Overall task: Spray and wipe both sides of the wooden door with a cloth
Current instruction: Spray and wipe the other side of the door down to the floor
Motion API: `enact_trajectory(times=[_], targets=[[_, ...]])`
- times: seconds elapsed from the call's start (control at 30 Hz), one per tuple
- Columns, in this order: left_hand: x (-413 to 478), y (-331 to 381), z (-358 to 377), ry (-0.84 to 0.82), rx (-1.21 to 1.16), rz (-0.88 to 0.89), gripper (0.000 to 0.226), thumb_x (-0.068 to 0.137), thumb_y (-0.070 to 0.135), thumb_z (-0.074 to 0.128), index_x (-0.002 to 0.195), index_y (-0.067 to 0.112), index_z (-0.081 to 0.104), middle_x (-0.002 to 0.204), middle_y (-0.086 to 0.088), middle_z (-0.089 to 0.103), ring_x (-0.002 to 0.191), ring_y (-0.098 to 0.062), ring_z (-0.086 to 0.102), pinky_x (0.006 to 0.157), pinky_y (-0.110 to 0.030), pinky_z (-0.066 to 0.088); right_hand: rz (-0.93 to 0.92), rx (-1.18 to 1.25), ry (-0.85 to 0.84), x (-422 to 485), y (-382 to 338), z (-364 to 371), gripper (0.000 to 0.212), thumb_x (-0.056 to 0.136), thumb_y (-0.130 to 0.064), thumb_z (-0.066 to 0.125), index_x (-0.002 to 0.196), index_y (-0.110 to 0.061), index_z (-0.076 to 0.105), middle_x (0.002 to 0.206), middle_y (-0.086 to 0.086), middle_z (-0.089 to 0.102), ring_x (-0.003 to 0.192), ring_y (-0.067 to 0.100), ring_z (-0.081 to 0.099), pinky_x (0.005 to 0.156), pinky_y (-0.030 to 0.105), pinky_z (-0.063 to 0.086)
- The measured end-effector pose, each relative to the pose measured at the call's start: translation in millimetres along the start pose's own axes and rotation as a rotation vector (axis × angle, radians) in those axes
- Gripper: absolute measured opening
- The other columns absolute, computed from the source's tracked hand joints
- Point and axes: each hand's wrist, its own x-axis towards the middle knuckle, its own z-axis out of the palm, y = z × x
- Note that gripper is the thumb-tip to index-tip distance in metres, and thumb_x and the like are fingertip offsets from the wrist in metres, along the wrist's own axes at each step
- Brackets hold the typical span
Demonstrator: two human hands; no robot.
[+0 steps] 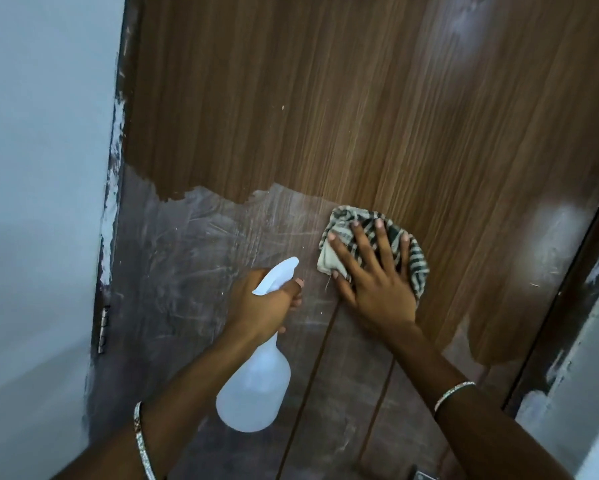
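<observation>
One head view only. We see the wooden door [360, 98] filling the frame, its lower part hazy and streaked grey, the upper part clean brown grain. The right hand [374, 275] lies flat with fingers spread, pressing the checked cloth [409, 251] against the door at the haze boundary. The left hand [260, 303] is clenched around the neck of the white spray bottle [256, 386], nozzle toward the door. Risk, in our judgement: with only palm pressure holding it, the cloth could slide out and drop; a dry pass would smear residue.
</observation>
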Motion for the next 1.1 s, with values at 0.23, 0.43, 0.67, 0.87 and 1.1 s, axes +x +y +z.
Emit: enact_trajectory(times=[0.23, 0.43, 0.67, 0.87, 1.1], targets=[[24, 13, -20, 0.005, -0.029, 0.065, 0.019, 0.095, 0.030, 0.065, 0.082, 0.033, 0.053, 0.081, 0.009, 0.064, 0.074, -0.010, 0.062, 0.057, -0.022, 0.049, 0.122, 0.050, 0.061, 149, 52, -34, 0.060, 0.109, -0.057, 0.025, 0.164, -0.038, 0.015, 0.174, 0.002, 0.009, 0.160, 0.032, 0.000, 0.126, 0.061, -0.001], [37, 6, -38, -0.007, -0.028, 0.046, 0.023, 0.095, 0.029, 0.066, 0.081, 0.035, 0.049, 0.079, 0.010, 0.060, 0.071, -0.010, 0.059, 0.056, -0.021, 0.046, 0.168, 0.045, 0.018, 94, -14, -9, 0.063, 0.109, -0.054, 0.032, 0.165, -0.035, 0.011, 0.174, 0.003, 0.003, 0.159, 0.033, -0.004, 0.126, 0.061, -0.004], [56, -2, -60, -0.043, 0.016, 0.054, 0.016, 0.094, 0.028, 0.067, 0.081, 0.032, 0.058, 0.079, 0.008, 0.067, 0.073, -0.010, 0.065, 0.058, -0.026, 0.052, -0.078, 0.010, -0.026, 57, -42, 11, 0.063, 0.107, -0.053, 0.042, 0.164, -0.037, 0.021, 0.172, 0.003, 0.018, 0.160, 0.032, 0.006, 0.124, 0.064, 0.013], [73, -9, -68, -0.039, 0.007, -0.071, 0.018, 0.096, 0.034, 0.063, 0.082, 0.025, 0.056, 0.078, 0.006, 0.062, 0.071, -0.013, 0.061, 0.058, -0.021, 0.046, 0.177, 0.021, 0.060, 168, 4, -20, 0.059, 0.110, -0.056, 0.025, 0.164, -0.040, 0.010, 0.174, 0.000, 0.007, 0.160, 0.030, -0.002, 0.126, 0.061, 0.000], [82, -28, -85, 0.029, 0.045, -0.058, 0.030, 0.091, 0.048, 0.064, 0.107, 0.022, 0.061, 0.111, -0.004, 0.070, 0.095, -0.024, 0.067, 0.093, -0.040, 0.057, 0.341, 0.050, 0.055, 124, -48, -2, 0.060, 0.110, -0.056, 0.027, 0.165, -0.039, 0.009, 0.174, -0.001, 0.005, 0.160, 0.030, -0.003, 0.125, 0.063, 0.002]])
